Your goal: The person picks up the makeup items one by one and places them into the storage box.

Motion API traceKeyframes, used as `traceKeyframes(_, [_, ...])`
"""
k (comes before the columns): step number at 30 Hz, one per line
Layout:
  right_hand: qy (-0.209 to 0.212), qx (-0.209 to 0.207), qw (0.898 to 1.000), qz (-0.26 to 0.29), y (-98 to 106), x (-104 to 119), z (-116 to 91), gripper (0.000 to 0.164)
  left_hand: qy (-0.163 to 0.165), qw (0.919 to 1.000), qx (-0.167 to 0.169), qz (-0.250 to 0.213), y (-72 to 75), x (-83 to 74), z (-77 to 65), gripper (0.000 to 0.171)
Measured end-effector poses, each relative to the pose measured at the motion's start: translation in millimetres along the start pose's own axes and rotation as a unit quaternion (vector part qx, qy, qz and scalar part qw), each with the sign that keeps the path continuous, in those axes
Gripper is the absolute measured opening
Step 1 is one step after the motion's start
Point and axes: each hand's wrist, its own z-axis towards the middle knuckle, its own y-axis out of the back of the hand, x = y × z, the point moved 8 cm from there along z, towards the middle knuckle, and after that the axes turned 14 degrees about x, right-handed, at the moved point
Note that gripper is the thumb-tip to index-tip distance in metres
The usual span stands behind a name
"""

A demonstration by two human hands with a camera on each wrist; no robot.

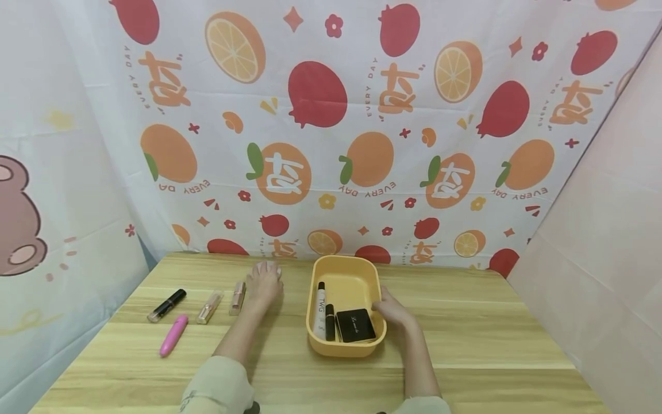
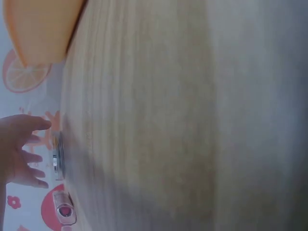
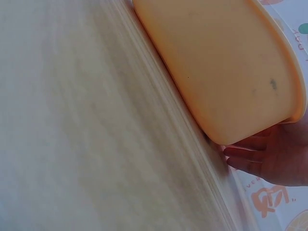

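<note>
The left hand [image 1: 265,284] is above a small shiny item [image 2: 57,156], which lies flat on the desk [image 1: 465,322]. In the left wrist view this item is directly below the fingertips; its longer visible side runs across, from left to right, but its full shape I cannot tell. The fingers of this hand are spread and point down to it; whether they touch it is not clear. The left hand is the nearer one.

Just to the left of this hand lies the pale pink lipstick [image 1: 237,298], its long axis going away from the person. Farther left are the clear lipstick [image 1: 209,307], the bright pink tube [image 1: 174,335] and the black lipstick [image 1: 167,305].

The right hand [image 1: 393,309] pinches the right rim of the yellow box [image 1: 347,349], which stands between both hands, well apart from the left one.
</note>
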Motion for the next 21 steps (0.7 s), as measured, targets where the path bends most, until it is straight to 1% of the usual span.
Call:
traceKeyframes(2, [0.001, -0.001, 1.0, -0.008, 0, 2, -1, 0.065, -0.003, 1.0, 0.008, -0.003, -3.7, 4.0, 2.3, 0.05])
traceKeyframes(5, [0.001, 0.001, 1.0, -0.006, -1, 4, -2, 0.065, -0.012, 0.9998, 0.014, -0.011, -5.5, 6.4, 2.6, 0.051])
traceKeyframes(6, [0.001, 0.003, 1.0, -0.005, -1, 4, -2, 0.065, -0.017, 0.9997, 0.016, -0.011, -5.2, 6.6, 2.9, 0.05])
traceKeyframes(7, [0.002, 0.005, 1.0, -0.002, -2, 4, -2, 0.065, -0.016, 0.9993, 0.028, -0.016, -2.3, 4.6, 0.8, 0.049])
traceKeyframes(9, [-0.002, 0.009, 1.0, 0.011, -2, 3, -2, 0.066, -0.02, 0.9992, 0.032, -0.014, -0.5, 3.1, 1.0, 0.048])
traceKeyframes(13, [-0.01, 0.013, 0.999, 0.033, -2, 0, -2, 0.067, -0.023, 0.9992, 0.032, 0.008, 3.6, 0.6, 3.7, 0.043])
traceKeyframes(15, [-0.015, 0.013, 0.999, 0.042, -2, -1, -2, 0.066, -0.029, 0.9989, 0.034, 0.016, 4.4, -1.2, 4.4, 0.041])
traceKeyframes(16, [-0.02, 0.013, 0.999, 0.037, -2, -2, -2, 0.066, -0.033, 0.9986, 0.036, 0.022, 4.5, -2.3, 4.5, 0.04])
traceKeyframes(19, [-0.021, 0.013, 0.999, 0.045, -2, -3, -3, 0.065, -0.045, 0.9974, 0.049, 0.03, 3.0, -5.5, 4.4, 0.04])
traceKeyframes(21, [-0.021, 0.014, 0.998, 0.049, -3, -3, -3, 0.064, -0.047, 0.9966, 0.06, 0.033, 1.9, -7.0, 4.0, 0.039])
